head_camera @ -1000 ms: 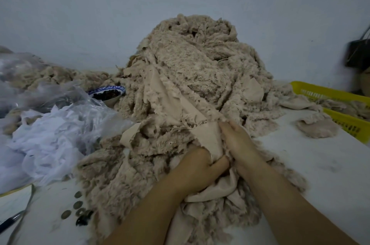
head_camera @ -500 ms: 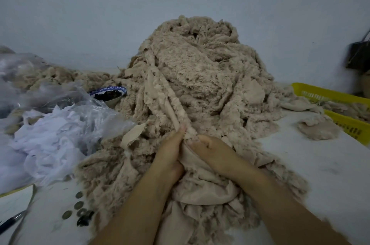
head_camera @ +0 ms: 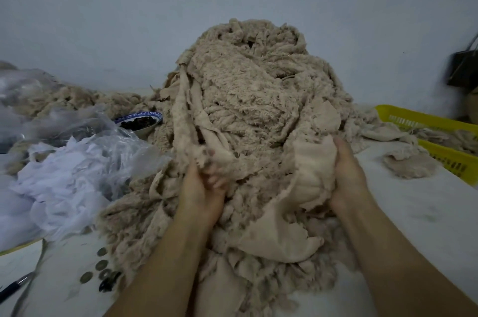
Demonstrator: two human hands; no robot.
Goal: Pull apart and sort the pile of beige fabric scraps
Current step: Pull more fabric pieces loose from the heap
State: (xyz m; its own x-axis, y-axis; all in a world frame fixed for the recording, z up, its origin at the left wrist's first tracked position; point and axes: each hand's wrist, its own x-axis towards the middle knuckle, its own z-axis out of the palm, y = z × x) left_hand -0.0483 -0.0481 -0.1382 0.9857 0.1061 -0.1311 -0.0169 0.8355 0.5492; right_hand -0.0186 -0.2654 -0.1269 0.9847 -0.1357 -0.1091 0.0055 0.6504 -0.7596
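I see the left hand [head_camera: 201, 187] curled tight on a long strip [head_camera: 186, 115] running up and away along the pile [head_camera: 258, 83] on the table [head_camera: 413, 213], right hand [head_camera: 349, 177] clutching a smooth scrap [head_camera: 313, 166] to its right, so pulling outward looks right.

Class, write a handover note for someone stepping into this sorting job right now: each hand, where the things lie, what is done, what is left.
The pile is heaped mid-table.
The left hand grips a fuzzy strip that runs up the front of the heap.
The right hand grips a smooth-backed piece at the near right of the heap.
Done: a few scraps lie in the yellow basket at the right, and one loose scrap lies on the table beside it.
Left: nearly the whole heap. Pull the two held pieces free, then sort them.
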